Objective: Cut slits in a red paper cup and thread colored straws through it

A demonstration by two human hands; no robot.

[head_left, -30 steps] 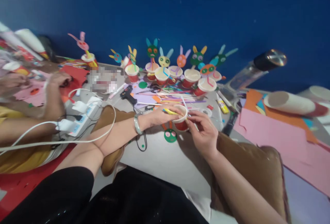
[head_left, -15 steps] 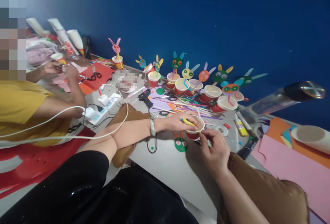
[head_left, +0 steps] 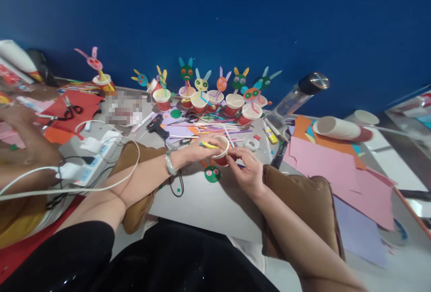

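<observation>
Near the middle of the table, a red-and-white paper cup (head_left: 221,160) is held between my two hands, its mouth tilted up. My left hand (head_left: 201,147) is closed round the cup's far left side. A thin yellow piece with a blue end (head_left: 209,145) lies along its fingers. At the cup's right side, my right hand (head_left: 248,169) pinches with thumb and fingertips; whatever small piece lies between them is hard to make out. Just below the cup, a green paper rabbit face (head_left: 212,174) with pink eyes and orange ears lies on the table.
Several cups with paper rabbits (head_left: 201,99) line the blue wall. Before them lie coloured sticks (head_left: 215,127) and a black glue gun (head_left: 157,127). A glass bottle (head_left: 291,99) leans at right, near pink paper (head_left: 323,162). A power strip (head_left: 101,157) and another person's arm (head_left: 20,135) are at left.
The view has swung to the right, bringing more paper and the table's right side into sight. Both hands keep their hold at the cup.
</observation>
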